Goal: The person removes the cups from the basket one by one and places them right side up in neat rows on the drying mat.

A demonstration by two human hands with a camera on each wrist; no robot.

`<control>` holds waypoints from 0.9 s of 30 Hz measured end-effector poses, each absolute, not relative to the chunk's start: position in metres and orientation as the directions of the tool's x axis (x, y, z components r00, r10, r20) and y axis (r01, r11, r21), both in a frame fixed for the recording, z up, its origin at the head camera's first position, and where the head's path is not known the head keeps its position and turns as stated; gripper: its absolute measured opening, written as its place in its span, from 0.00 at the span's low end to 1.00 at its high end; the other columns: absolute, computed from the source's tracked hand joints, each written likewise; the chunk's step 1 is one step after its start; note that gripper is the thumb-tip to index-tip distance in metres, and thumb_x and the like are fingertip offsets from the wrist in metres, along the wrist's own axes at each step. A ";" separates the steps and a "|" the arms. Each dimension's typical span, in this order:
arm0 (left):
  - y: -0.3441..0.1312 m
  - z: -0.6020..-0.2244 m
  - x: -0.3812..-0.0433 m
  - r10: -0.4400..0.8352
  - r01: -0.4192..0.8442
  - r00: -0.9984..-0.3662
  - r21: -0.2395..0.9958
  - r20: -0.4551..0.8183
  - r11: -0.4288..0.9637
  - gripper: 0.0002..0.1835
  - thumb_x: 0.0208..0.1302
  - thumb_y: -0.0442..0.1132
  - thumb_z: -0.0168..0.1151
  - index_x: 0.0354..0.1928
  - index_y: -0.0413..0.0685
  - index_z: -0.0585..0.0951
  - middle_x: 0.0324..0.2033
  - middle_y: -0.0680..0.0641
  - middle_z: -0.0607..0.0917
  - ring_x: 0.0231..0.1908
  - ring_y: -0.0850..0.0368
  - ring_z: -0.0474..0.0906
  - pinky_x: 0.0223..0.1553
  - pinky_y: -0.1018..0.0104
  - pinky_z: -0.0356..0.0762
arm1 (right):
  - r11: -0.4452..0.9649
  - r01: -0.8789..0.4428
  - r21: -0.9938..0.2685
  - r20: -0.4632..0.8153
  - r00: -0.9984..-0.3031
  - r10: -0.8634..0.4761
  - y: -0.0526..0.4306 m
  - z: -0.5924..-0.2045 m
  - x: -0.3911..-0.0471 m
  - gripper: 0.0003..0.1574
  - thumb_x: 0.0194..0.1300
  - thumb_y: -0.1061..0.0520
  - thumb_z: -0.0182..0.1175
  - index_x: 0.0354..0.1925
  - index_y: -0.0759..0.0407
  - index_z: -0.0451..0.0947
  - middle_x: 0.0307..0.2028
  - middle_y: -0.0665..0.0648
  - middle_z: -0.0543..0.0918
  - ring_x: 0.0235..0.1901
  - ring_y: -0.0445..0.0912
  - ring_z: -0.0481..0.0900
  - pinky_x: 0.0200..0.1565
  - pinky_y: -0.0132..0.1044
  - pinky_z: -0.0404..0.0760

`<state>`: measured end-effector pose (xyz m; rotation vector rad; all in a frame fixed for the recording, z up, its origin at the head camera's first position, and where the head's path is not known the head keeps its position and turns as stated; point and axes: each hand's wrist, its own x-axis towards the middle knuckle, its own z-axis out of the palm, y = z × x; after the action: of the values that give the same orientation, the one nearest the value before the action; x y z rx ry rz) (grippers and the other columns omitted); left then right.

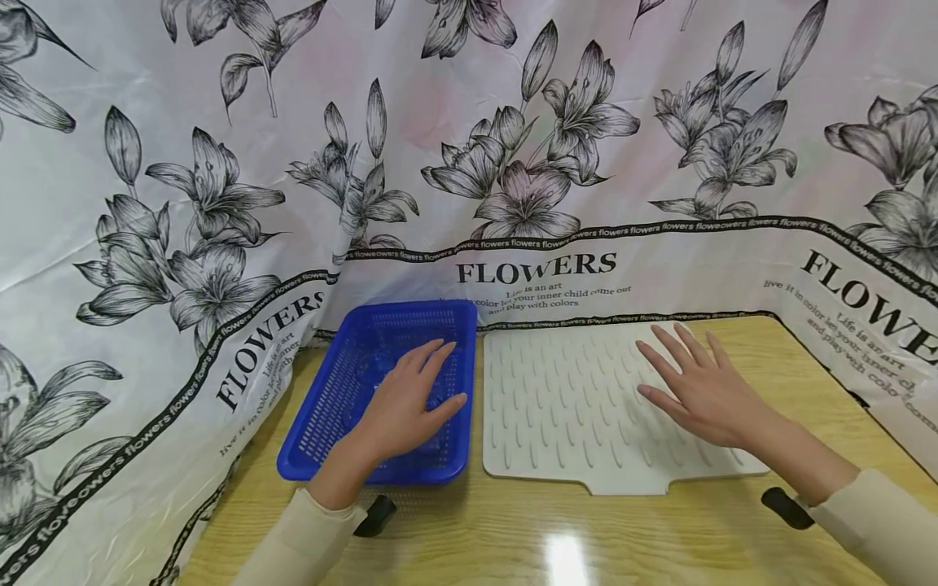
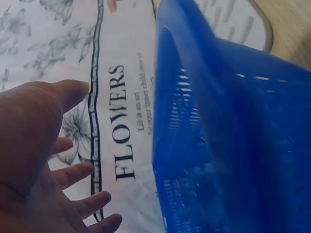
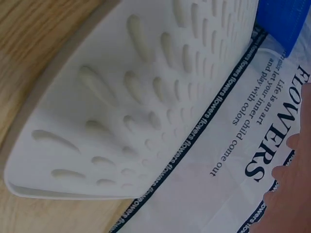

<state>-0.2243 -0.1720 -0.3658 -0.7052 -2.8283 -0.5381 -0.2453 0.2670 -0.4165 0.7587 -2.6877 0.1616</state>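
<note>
My left hand point(image 1: 406, 403) hovers over a blue plastic basket point(image 1: 418, 474), fingers extended and thumb apart, with nothing in its grasp. Slotted walls and clear, glossy shapes show inside the basket, though what they are I cannot tell. To the right of it lies a white drying mat point(image 1: 564, 399) with rows of raised ridges and a tab at its near edge. Above the mat's right part is my right hand point(image 1: 703, 391), fingers spread and holding nothing. In the left wrist view the basket's rim point(image 2: 189, 29) stands close beside the left hand.
A light wooden table point(image 1: 513, 529) carries the basket and mat. Behind and to both sides hangs a white curtain point(image 1: 410, 49) printed with flowers and lettering, its lower edge meeting the tabletop. Dark wrist-worn devices point(image 1: 375, 516) show below both wrists.
</note>
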 end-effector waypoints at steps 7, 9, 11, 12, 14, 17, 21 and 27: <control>-0.193 -0.371 -0.208 0.346 0.407 -0.913 0.454 0.215 0.793 0.42 0.71 0.54 0.65 0.80 0.53 0.59 0.77 0.43 0.61 0.75 0.41 0.60 0.67 0.36 0.66 | 0.848 -0.530 -0.021 0.388 -0.786 -0.482 0.280 -0.426 -0.237 0.42 0.77 0.40 0.55 0.78 0.58 0.59 0.76 0.69 0.58 0.78 0.66 0.45 0.75 0.65 0.31; -0.197 -0.373 -0.205 0.322 0.376 -0.927 0.507 0.194 0.776 0.43 0.70 0.51 0.67 0.80 0.53 0.58 0.77 0.43 0.60 0.75 0.41 0.58 0.68 0.36 0.66 | 0.847 -0.531 -0.022 0.397 -0.782 -0.480 0.284 -0.428 -0.236 0.42 0.76 0.41 0.56 0.78 0.57 0.59 0.76 0.69 0.59 0.78 0.66 0.46 0.75 0.65 0.32; -0.200 -0.375 -0.203 0.300 0.348 -0.937 0.553 0.178 0.757 0.44 0.69 0.49 0.68 0.80 0.52 0.57 0.77 0.42 0.60 0.76 0.40 0.57 0.69 0.36 0.64 | 0.848 -0.529 -0.026 0.402 -0.783 -0.476 0.289 -0.430 -0.234 0.42 0.76 0.41 0.57 0.78 0.57 0.59 0.76 0.69 0.59 0.78 0.67 0.47 0.75 0.64 0.32; -0.201 -0.376 -0.202 0.293 0.339 -0.940 0.572 0.174 0.747 0.45 0.68 0.48 0.69 0.80 0.51 0.57 0.77 0.41 0.60 0.76 0.40 0.57 0.69 0.35 0.63 | 0.849 -0.527 -0.029 0.403 -0.784 -0.473 0.291 -0.430 -0.234 0.42 0.76 0.42 0.57 0.78 0.57 0.59 0.75 0.70 0.59 0.77 0.67 0.47 0.76 0.64 0.32; -0.202 -0.378 -0.201 0.278 0.323 -0.946 0.595 0.170 0.736 0.46 0.67 0.47 0.70 0.80 0.50 0.56 0.77 0.41 0.60 0.76 0.39 0.56 0.69 0.35 0.62 | 0.855 -0.517 -0.035 0.403 -0.791 -0.462 0.296 -0.432 -0.231 0.42 0.75 0.42 0.58 0.78 0.57 0.59 0.75 0.70 0.60 0.77 0.68 0.47 0.76 0.63 0.32; -0.203 -0.381 -0.200 0.246 0.290 -0.956 0.619 0.158 0.730 0.47 0.65 0.47 0.72 0.80 0.49 0.57 0.77 0.39 0.60 0.76 0.38 0.56 0.69 0.34 0.62 | 0.864 -0.502 -0.043 0.394 -0.803 -0.447 0.304 -0.436 -0.229 0.43 0.75 0.42 0.58 0.78 0.59 0.60 0.75 0.70 0.59 0.77 0.68 0.47 0.76 0.63 0.30; -0.206 -0.386 -0.198 0.201 0.236 -0.971 0.651 0.129 0.721 0.48 0.63 0.46 0.74 0.79 0.47 0.57 0.77 0.37 0.59 0.75 0.35 0.56 0.68 0.32 0.63 | 0.870 -0.491 -0.048 0.387 -0.812 -0.437 0.315 -0.444 -0.226 0.43 0.75 0.43 0.58 0.77 0.62 0.60 0.76 0.70 0.58 0.77 0.69 0.46 0.75 0.62 0.28; -0.208 -0.391 -0.196 0.164 0.173 -0.984 0.663 0.076 0.728 0.49 0.63 0.45 0.74 0.79 0.43 0.57 0.77 0.33 0.58 0.76 0.31 0.50 0.69 0.29 0.58 | 0.871 -0.485 -0.076 0.379 -0.822 -0.425 0.329 -0.458 -0.220 0.43 0.76 0.45 0.58 0.77 0.65 0.58 0.76 0.72 0.57 0.75 0.72 0.50 0.75 0.62 0.27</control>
<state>-0.1961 -0.2082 -0.3911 -0.2831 -2.9089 -1.1187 -0.2204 0.3287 -0.4579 0.6764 -2.6896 0.2395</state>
